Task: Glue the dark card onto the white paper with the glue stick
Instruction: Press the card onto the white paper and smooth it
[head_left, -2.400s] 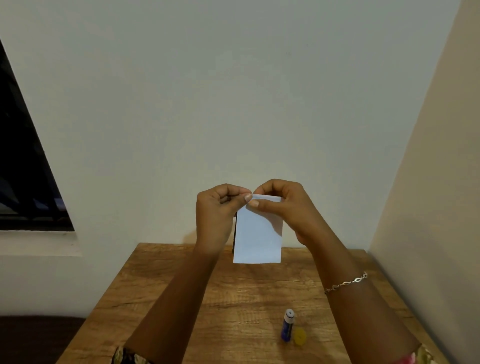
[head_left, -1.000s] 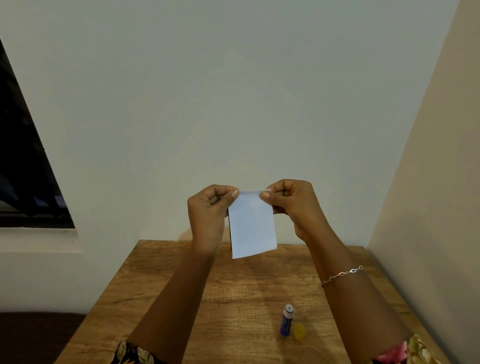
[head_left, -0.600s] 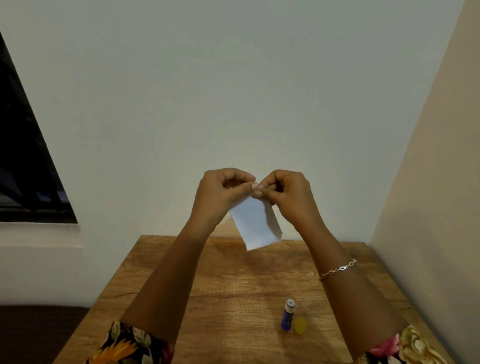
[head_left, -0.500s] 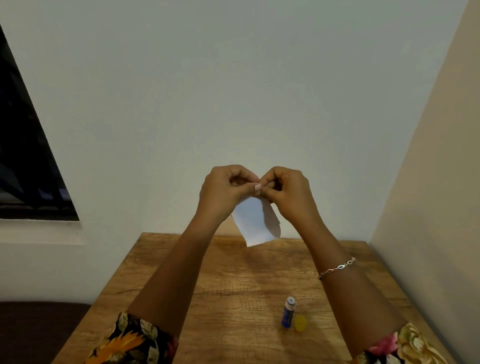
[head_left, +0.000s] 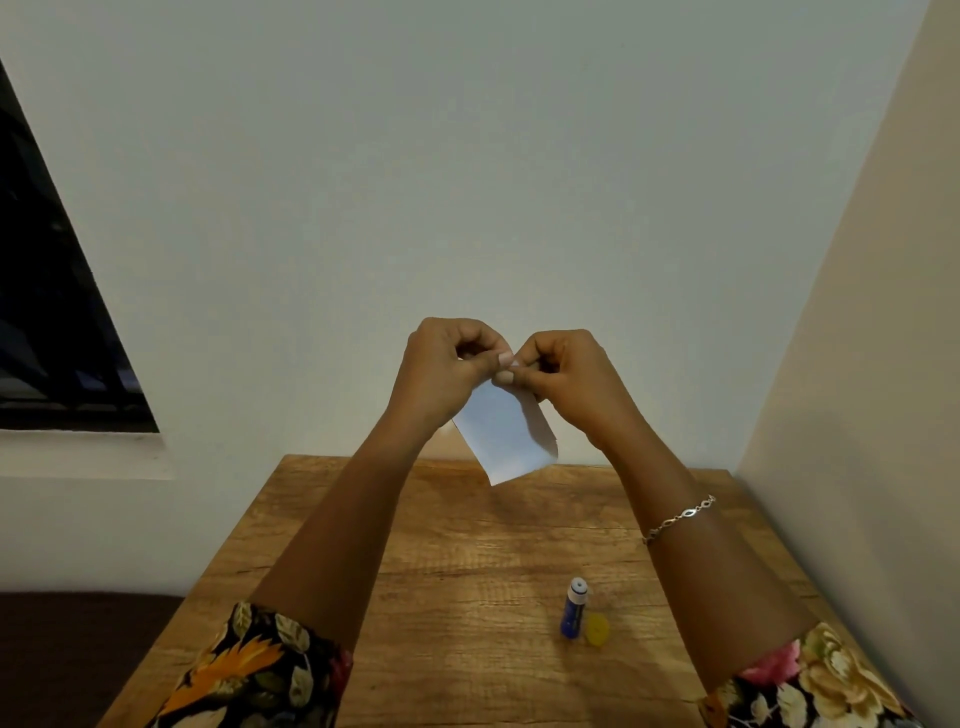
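Observation:
I hold the white paper (head_left: 506, 434) up in the air above the far end of the wooden table (head_left: 447, 561). My left hand (head_left: 449, 371) and my right hand (head_left: 563, 379) both pinch its top edge, thumbs nearly touching. The sheet hangs tilted, its lower corner pointing down and to the right. The dark card is hidden; I cannot tell whether it lies behind the paper. The blue glue stick (head_left: 574, 613) stands uncapped on the table near the front right, with its yellow cap (head_left: 597, 630) lying beside it.
A white wall rises behind the table and a beige wall (head_left: 857, 415) closes the right side. A dark window (head_left: 47, 322) with a white sill is at the left. A bracelet (head_left: 680, 517) circles my right wrist.
My hands have come together at the paper's top edge and risen slightly. The paper has swung from hanging straight to tilted. The dark edge seen beside it earlier is no longer visible.

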